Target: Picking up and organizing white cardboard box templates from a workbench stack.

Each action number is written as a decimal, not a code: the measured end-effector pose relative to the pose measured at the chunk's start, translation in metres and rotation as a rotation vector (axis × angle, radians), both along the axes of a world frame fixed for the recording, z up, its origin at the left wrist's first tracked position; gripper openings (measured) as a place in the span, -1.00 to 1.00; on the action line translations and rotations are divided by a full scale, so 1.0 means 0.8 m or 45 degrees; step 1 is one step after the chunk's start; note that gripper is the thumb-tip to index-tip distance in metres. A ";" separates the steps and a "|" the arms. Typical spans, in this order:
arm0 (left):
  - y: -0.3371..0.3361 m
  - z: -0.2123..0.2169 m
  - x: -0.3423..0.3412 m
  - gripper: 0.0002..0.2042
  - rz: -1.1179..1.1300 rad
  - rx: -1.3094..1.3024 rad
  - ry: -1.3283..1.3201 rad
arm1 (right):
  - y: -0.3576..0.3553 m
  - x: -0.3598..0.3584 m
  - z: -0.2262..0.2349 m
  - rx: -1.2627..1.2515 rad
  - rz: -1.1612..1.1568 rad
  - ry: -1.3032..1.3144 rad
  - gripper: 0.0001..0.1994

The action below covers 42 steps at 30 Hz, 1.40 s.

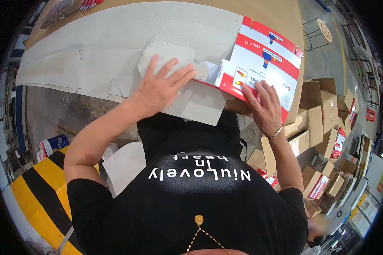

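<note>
Flat grey cardboard blanks (115, 46) lie spread over the worktable in an overlapping row. My left hand (156, 90) rests on a folded grey piece (166, 53), palm down with its fingers spread. To the right, a red-and-white printed cardboard blank (259, 55) lies at the end of the row, with small blue pictures on it. My right hand (264, 106) presses on its near edge, fingers outstretched and slightly bent. Another grey flap (204, 104) hangs over the table's near edge, close to my body. Neither hand grips anything that I can see.
Brown cardboard boxes (321, 102) stand open on the floor at the right, some holding red-and-white packs (338, 142). A round-topped stool (324, 31) is beyond them. Red packs (89, 3) lie at the table's far left. A yellow-and-black striped surface (40, 191) is at lower left.
</note>
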<state>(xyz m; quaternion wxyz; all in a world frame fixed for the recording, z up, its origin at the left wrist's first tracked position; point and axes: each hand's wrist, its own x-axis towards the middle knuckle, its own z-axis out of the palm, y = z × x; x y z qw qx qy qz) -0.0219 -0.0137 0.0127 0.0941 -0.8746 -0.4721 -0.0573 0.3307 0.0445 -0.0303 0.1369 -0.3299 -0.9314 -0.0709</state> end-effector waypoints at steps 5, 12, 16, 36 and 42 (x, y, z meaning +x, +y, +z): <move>0.017 0.004 -0.078 -0.55 0.197 -0.712 0.234 | 0.004 0.000 0.014 -0.317 0.051 0.049 -0.39; 0.032 -0.039 -0.016 -0.48 0.669 0.018 -1.806 | 0.010 0.000 0.013 -0.451 0.026 0.119 -0.45; 0.038 -0.079 0.009 -0.56 0.842 -0.194 -2.381 | 0.012 0.007 0.012 -0.432 0.059 0.085 -0.40; 0.045 -0.079 0.056 -0.39 0.176 -0.218 -0.234 | 0.000 -0.010 0.011 -0.329 0.068 -0.025 -0.22; 0.040 -0.069 0.069 -0.46 0.266 -0.258 -0.212 | 0.000 -0.010 0.014 -0.332 0.046 -0.109 -0.29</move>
